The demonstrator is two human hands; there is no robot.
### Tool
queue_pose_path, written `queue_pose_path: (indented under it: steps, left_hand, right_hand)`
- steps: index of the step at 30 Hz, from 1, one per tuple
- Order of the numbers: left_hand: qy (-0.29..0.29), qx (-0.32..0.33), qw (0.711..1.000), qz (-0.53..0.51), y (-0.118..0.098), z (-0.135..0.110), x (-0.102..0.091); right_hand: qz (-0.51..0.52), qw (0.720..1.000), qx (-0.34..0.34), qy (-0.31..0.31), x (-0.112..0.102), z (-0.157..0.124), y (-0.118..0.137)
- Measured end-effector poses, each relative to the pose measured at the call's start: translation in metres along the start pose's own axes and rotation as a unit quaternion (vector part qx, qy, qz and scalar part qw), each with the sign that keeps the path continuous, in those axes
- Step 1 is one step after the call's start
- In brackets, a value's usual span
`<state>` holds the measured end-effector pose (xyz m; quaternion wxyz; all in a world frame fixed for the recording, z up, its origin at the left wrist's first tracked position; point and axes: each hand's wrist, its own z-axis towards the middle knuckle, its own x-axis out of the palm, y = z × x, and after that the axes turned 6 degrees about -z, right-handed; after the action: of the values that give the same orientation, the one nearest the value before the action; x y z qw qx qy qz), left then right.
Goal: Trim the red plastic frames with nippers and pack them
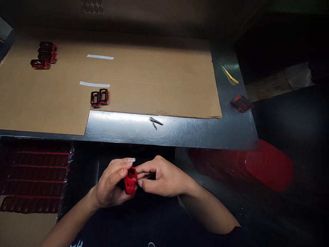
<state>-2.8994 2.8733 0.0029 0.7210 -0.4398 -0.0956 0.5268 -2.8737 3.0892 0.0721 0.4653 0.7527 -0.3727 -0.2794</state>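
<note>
A small red plastic housing (130, 185) with openings in it is held up between my hands, below the table's front edge. My left hand (113, 183) wraps round it from the left, its fingers along the top and underneath. From the right, my right hand (161, 176) pinches the housing's side with thumb and fingertips; whether a smaller piece sits in that pinch is hidden. Beyond them on the metal table (123, 128) lies a nail clipper (155, 122) with its lever spread. Two black-and-red frames (99, 97) stand side by side at the cardboard's edge.
Cardboard sheets (159, 75) cover much of the table, with two white tape strips (100, 57). Several black-and-red parts (45, 56) stand far left. A yellow-handled tool (230, 75) and a dark red object (241, 103) lie right. Rows of red parts (36, 175) fill a box lower left.
</note>
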Motion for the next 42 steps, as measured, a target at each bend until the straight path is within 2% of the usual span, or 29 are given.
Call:
queue_pose_path:
  steps: [3,7,10,11,16,19,22,25,28,30,32,35,42]
  left_hand:
    - [-0.001,0.01,1.0,0.005,0.001,0.0,0.001]
    - [-0.003,-0.021,1.0,-0.016,0.0,-0.005,0.002]
    - [-0.017,-0.063,0.996,-0.062,0.001,-0.012,0.004]
    - [-0.021,-0.074,0.994,-0.076,0.001,-0.014,0.005]
    - [-0.014,-0.134,0.983,-0.128,0.004,-0.02,0.012]
    - [-0.019,-0.16,0.975,-0.151,0.004,-0.021,0.014]
    - [-0.037,-0.172,0.963,-0.206,0.003,-0.02,0.016]
    - [-0.057,-0.199,0.938,-0.277,0.001,-0.02,0.02]
    - [-0.065,-0.265,0.896,-0.35,0.001,-0.021,0.024]
    - [-0.068,-0.288,0.875,-0.384,0.002,-0.021,0.026]
    - [-0.069,-0.289,0.868,-0.397,0.004,-0.021,0.028]
    - [-0.067,-0.298,0.871,-0.385,0.005,-0.021,0.029]
    - [-0.051,-0.299,0.894,-0.329,0.005,-0.023,0.03]
  right_hand:
    - [-0.042,0.996,0.025,-0.074,0.006,0.003,0.002]
    - [-0.042,0.996,0.025,-0.072,-0.004,0.0,-0.009]
    - [-0.004,0.98,0.085,-0.177,-0.017,-0.006,-0.027]
    - [0.013,0.976,0.098,-0.195,-0.018,-0.007,-0.032]
    - [0.091,0.98,0.098,-0.145,-0.004,-0.004,-0.04]
    - [0.127,0.981,0.048,-0.14,0.006,0.0,-0.036]
    - [0.173,0.982,0.007,-0.079,0.011,0.002,-0.037]
    - [0.244,0.97,-0.008,-0.001,0.015,0.003,-0.044]
    - [0.309,0.95,-0.003,0.033,0.023,0.005,-0.051]
    - [0.331,0.943,0.008,0.023,0.028,0.006,-0.052]
    - [0.339,0.941,0.017,-0.011,0.032,0.007,-0.052]
    - [0.344,0.937,0.017,-0.055,0.034,0.008,-0.049]
    - [0.359,0.927,-0.012,-0.107,0.037,0.009,-0.047]
